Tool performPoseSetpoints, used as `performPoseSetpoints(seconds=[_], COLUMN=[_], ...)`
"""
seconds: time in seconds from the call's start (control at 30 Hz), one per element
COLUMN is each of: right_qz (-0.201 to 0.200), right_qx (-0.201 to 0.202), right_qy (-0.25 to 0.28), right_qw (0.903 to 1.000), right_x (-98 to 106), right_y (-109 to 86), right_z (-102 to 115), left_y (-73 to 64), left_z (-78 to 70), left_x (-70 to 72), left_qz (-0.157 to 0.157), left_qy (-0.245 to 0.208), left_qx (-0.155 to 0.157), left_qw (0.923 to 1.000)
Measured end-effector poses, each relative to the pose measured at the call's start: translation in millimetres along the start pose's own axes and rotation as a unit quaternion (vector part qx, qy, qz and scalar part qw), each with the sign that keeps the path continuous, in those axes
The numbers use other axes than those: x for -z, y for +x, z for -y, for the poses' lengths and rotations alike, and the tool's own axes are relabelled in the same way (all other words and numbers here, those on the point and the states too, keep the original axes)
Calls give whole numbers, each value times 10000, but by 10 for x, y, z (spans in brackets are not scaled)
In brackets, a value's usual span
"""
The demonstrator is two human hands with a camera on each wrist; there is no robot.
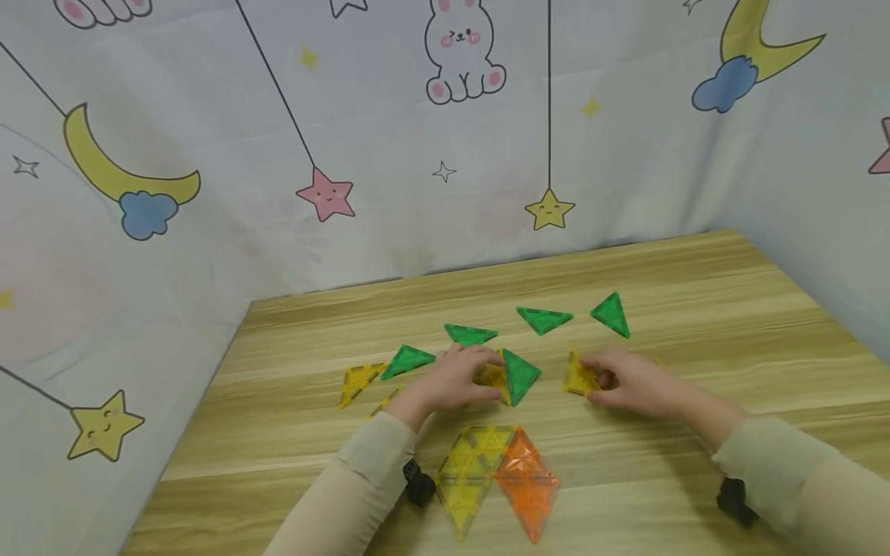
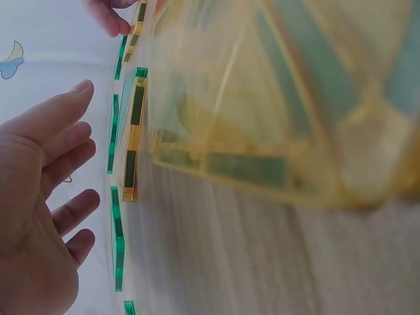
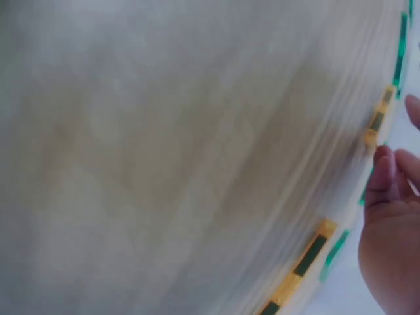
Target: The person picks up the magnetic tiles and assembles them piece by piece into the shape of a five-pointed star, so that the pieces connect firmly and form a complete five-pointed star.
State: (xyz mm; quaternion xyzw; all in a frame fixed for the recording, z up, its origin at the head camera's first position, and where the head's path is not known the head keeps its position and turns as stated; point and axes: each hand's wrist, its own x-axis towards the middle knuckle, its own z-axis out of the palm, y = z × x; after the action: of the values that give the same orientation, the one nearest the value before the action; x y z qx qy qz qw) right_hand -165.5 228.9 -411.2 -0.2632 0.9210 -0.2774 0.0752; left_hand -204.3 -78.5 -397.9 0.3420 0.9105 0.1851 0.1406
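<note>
My left hand [image 1: 450,380] curves loosely beside a yellow triangular magnetic tile [image 1: 493,377], which lies edge to edge with a green triangular tile [image 1: 520,376]. Its fingers stand apart around air in the left wrist view, with the tiles' edges just past them. Farther right, my right hand [image 1: 634,384] pinches another yellow triangular tile [image 1: 576,377] between thumb and fingers. That tile [image 3: 379,118] shows edge-on at the fingertips in the right wrist view. Part of it is hidden behind the hand.
In front lie joined yellow tiles [image 1: 464,472] and orange tiles [image 1: 530,483]. Several green triangles [image 1: 545,318] form a loose arc at the back. A yellow triangle [image 1: 358,383] lies at the left, and another [image 1: 386,401] peeks out by the left wrist. Patterned cloth [image 1: 410,232] hangs behind the wooden table [image 1: 709,293].
</note>
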Motion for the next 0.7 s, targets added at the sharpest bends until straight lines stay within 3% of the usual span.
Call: performPoseSetpoints(seconds=[0.17, 0.3, 0.47, 0.7], right_qz=[-47, -101, -204, -325], right_qx=[-145, -369, -577, -545], right_qy=[329, 478, 64, -300], right_qw=[9993, 9981, 9981, 9975], right_x=[6, 95, 236, 341], right_y=[-70, -146, -306, -510], right_z=[41, -51, -274, -467], left_y=[24, 44, 89, 212], left_z=[-17, -23, -52, -188], left_x=[-6, -21, 0, 55], left_qz=[12, 28, 93, 160], left_qy=[32, 19, -38, 74], left_qx=[15, 71, 57, -231], left_qw=[10000, 10000, 9999, 9996])
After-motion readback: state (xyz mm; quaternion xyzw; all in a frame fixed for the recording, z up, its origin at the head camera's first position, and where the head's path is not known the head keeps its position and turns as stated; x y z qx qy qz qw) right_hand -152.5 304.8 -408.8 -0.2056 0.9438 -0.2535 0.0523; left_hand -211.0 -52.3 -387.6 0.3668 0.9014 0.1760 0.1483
